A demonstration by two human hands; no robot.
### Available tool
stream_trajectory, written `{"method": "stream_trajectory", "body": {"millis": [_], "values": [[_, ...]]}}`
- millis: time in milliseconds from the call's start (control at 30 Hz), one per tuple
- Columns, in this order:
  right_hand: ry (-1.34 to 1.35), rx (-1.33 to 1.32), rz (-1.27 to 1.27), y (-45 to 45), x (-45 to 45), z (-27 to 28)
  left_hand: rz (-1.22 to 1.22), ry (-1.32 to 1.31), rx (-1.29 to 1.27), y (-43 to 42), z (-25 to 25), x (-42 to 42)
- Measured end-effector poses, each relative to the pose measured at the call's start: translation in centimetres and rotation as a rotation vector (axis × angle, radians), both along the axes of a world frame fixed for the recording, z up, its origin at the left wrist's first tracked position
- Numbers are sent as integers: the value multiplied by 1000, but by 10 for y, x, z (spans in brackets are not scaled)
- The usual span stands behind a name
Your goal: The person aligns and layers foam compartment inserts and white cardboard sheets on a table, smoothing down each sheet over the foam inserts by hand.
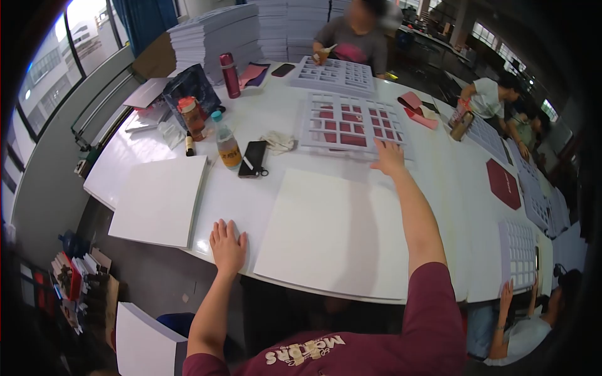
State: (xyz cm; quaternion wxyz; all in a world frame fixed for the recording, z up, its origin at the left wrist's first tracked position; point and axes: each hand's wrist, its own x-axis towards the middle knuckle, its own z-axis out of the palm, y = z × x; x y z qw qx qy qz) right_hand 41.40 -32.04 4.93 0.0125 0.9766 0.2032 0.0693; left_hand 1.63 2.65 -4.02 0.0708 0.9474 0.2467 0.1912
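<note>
My left hand (227,247) lies flat at the near edge of the white table, fingers stretched out and nothing in it. Stretched forward, my right hand (389,158) has its fingers spread at the near right corner of a white grid panel (338,140); whether they press on it I cannot tell. Dark red shows through many of the panel's openings. Between my arms a large white board (332,232) lies flat, its near side along the table edge.
Left on the table (219,188) are a stack of white boards (160,200), a plastic bottle (228,147), a phone (253,158), a crumpled cloth (278,142) and a red flask (229,76). Opposite, a person works over another grid panel (335,74). More people work at right.
</note>
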Motion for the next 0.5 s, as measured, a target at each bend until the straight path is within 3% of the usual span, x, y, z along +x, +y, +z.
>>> {"method": "stream_trajectory", "body": {"millis": [133,233,400,500], "values": [[45,-114,-37,20,49,-17,12,6,-28,1,4,1],[133,-157,-16,35,50,10,27,26,-75,3,4,3],[212,-137,-13,24,125,-43,48,46,-77,6,0,2],[330,-149,-46,23,142,-48,52,35,-75,3,2,-1]]}}
